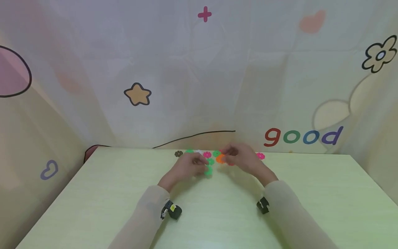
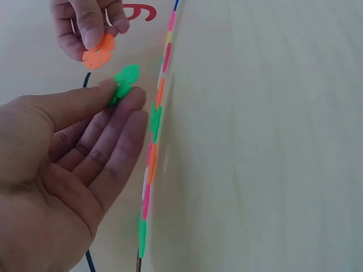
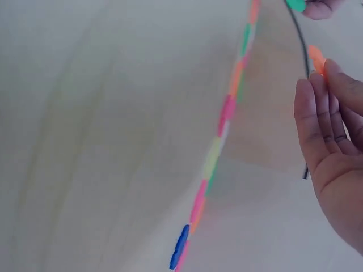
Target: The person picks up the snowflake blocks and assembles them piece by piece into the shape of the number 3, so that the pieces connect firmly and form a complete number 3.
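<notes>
The left hand (image 2: 68,164) pinched a green flower-shaped disc (image 2: 123,81) between thumb tip and forefinger, the other fingers lying nearly straight and relaxed below it. The right hand (image 2: 85,25) held an orange flower-shaped disc (image 2: 98,52) in a pinch of curled fingertips, just beyond and to the left of the green one in the left wrist view. The two pieces were near each other but apart, both lifted a little above the pale green table (image 1: 93,207), towards its far edge.

Behind the hands, a row of loose discs (image 1: 207,154) in pink, green, orange, blue and a dark colour lay along the far edge of the table where it met the printed cloth backdrop (image 1: 199,69). From the head camera the hands were small and slightly blurred, so how deep each grip went was hard to judge; the wrist views suggested only the rims were held.

The main risk looked to be a slip. With such a light hold on thin plastic, pressing the two discs together off-angle could twist one out of the fingers and drop it among the row, scattering those pieces or nudging one against the cloth.
</notes>
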A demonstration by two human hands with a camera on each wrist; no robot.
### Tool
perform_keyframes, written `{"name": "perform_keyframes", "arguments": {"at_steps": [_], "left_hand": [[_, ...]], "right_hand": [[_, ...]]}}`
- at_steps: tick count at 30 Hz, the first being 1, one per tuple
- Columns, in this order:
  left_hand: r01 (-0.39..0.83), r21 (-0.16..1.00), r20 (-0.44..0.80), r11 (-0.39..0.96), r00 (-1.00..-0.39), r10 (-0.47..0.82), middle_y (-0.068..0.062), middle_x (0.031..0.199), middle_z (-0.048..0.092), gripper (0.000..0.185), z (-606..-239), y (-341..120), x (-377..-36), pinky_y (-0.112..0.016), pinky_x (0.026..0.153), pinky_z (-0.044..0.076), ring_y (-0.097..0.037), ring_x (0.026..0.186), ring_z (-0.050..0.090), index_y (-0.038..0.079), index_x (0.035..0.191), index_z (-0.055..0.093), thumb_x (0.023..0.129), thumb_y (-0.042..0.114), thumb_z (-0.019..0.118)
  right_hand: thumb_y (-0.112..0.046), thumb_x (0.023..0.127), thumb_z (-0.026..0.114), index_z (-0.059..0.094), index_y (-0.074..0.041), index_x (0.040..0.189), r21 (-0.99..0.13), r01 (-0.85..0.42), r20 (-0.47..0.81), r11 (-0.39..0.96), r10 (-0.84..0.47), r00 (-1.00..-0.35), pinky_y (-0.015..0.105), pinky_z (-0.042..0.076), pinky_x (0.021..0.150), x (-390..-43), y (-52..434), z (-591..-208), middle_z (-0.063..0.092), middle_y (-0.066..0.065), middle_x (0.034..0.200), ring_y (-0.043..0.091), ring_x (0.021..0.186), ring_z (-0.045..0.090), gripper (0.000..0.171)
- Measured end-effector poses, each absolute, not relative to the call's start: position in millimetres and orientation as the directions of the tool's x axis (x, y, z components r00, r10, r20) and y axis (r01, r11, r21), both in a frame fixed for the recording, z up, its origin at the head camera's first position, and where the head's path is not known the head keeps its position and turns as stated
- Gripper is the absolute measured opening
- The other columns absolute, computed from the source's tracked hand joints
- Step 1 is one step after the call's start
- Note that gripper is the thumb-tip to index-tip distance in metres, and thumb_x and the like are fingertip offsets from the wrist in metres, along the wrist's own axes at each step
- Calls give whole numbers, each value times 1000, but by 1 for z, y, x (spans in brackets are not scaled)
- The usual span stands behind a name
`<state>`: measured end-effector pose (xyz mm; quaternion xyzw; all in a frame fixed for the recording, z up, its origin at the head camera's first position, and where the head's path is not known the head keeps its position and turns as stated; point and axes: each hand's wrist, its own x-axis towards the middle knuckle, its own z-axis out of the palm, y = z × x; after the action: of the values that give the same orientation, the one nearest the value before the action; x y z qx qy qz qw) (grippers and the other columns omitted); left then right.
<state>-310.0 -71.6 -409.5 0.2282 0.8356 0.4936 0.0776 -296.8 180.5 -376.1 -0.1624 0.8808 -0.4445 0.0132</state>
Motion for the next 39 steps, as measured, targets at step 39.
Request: {"name": "perform_keyframes", "arguments": {"at_steps": [39], "left_hand": [[41,998,51,-41,-958,283,-21,110,75,22,-374,-70,-277,-35,83,65,-20,83,79,-6,121,71,100,2,73]], "right_hand": [[-15,96,81,75,-9,104,-828,-392,310,401,-255,-916,39,62,88,-258,174,-370,75,3,101,22,95,74,12]]}}
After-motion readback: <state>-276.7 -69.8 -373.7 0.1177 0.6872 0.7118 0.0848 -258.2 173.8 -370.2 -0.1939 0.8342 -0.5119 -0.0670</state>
